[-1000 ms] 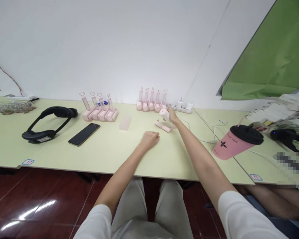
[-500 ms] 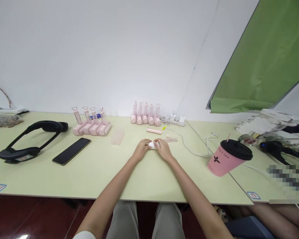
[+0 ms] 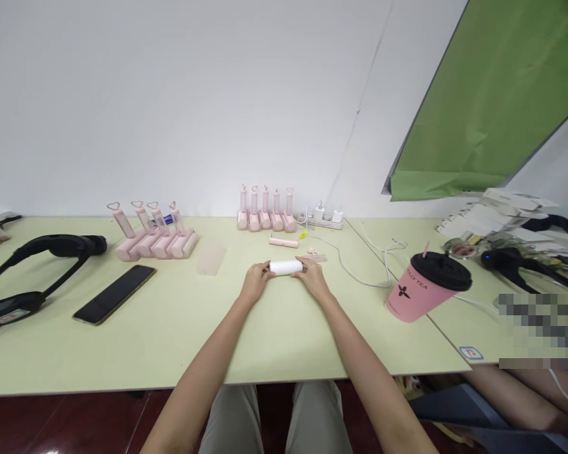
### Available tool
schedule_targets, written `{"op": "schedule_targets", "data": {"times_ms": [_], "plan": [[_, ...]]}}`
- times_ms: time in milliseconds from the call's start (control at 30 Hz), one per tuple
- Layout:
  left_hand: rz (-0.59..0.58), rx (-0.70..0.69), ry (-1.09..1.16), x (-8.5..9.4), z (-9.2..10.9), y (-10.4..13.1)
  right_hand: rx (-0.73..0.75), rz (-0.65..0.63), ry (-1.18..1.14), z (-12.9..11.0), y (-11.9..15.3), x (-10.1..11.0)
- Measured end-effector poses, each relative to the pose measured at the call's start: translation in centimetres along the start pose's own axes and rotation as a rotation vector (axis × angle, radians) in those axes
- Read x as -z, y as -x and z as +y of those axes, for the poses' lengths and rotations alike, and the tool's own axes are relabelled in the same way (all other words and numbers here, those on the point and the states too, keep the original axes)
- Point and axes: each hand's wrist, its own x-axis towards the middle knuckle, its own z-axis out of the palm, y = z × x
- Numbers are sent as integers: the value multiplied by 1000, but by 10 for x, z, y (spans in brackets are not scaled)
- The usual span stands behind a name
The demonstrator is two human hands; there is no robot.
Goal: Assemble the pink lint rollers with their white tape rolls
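A white cylindrical roll [image 3: 286, 268] lies crosswise between my hands, at or just above the table. My left hand [image 3: 256, 280] grips its left end with closed fingers, and my right hand [image 3: 313, 275] pinches the right end. Just beyond the roll lies a pink strip-like part [image 3: 284, 241] with a yellow tip beside it. A small pale pink piece [image 3: 316, 256] rests behind my right hand. To the left, a translucent pink sheet [image 3: 211, 257] lies flat on the table.
Pink handled pieces with heart-shaped loops stand in a left row [image 3: 157, 243] and a back row [image 3: 266, 219]. A phone [image 3: 115, 294], black headset [image 3: 42, 268], pink cup [image 3: 421, 290], power strip [image 3: 325, 221] and white cable [image 3: 360, 282] surround the work area. A person's legs show at right.
My hands have moved apart toward the roll's ends, so more of it shows. The camera view has shifted slightly, moving the surroundings mostly leftward.
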Motion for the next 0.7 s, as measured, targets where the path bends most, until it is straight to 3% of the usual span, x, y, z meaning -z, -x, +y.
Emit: {"op": "schedule_targets", "data": {"times_ms": [233, 367, 567, 700], "plan": [[36, 29, -62, 2, 4, 2, -61, -47, 0, -6, 4, 4], [35, 122, -48, 9, 1, 0, -32, -37, 42, -6, 5, 8], [153, 120, -361, 27, -8, 3, 81, -85, 142, -4, 6, 12], [253, 132, -480, 32, -17, 4, 81, -52, 124, -1, 2, 28]]}}
